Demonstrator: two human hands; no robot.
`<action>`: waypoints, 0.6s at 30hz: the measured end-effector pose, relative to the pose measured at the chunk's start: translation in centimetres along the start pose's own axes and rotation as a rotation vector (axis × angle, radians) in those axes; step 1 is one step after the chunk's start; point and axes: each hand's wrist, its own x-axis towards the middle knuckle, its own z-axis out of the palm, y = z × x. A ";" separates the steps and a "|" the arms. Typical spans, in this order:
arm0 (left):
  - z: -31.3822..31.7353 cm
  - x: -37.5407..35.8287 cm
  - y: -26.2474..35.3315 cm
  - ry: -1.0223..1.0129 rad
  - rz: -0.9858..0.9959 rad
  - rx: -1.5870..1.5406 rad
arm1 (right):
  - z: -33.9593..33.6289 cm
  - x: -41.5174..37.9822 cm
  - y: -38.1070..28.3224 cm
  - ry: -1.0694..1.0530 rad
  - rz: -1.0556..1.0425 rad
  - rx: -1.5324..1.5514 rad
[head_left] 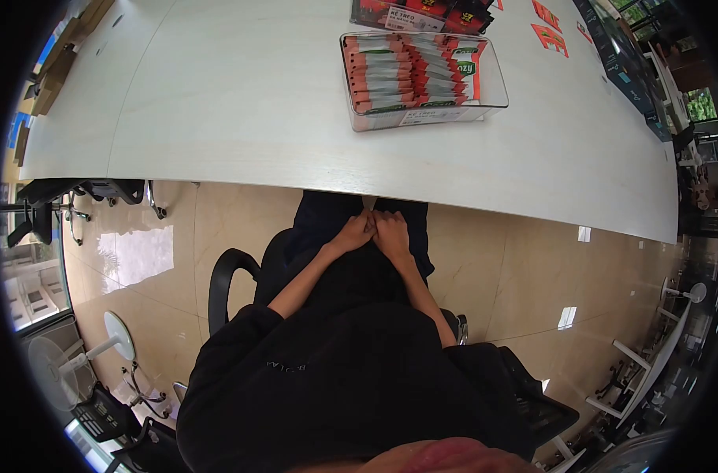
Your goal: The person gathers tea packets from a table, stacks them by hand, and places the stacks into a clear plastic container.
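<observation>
My left hand (353, 232) and my right hand (391, 234) rest together in my lap, below the front edge of the white table (241, 118). Their fingers are curled in and touch each other; whether anything is between them is too small to tell. Beyond the hands, on the table, stands a clear plastic bin (497, 91) filled with rows of red and white sachets (383, 75). Behind it, at the top edge of the view, is a second clear container with black and red packets (426, 9).
Several red packets (550, 39) lie at the back right. A long dark box (623, 67) runs along the right table edge, and brown boxes (55, 75) stand at the left. Office chairs (122, 191) and a white fan (119, 337) are on the floor around.
</observation>
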 end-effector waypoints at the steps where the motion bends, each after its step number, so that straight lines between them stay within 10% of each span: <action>1: 0.0 0.0 0.3 0.004 0.008 -0.012 | 0.2 -0.1 0.3 -0.002 0.004 0.002; 18: 1.7 1.6 0.7 -0.145 -0.185 -0.073 | 2.2 -0.3 3.6 -0.118 0.228 0.353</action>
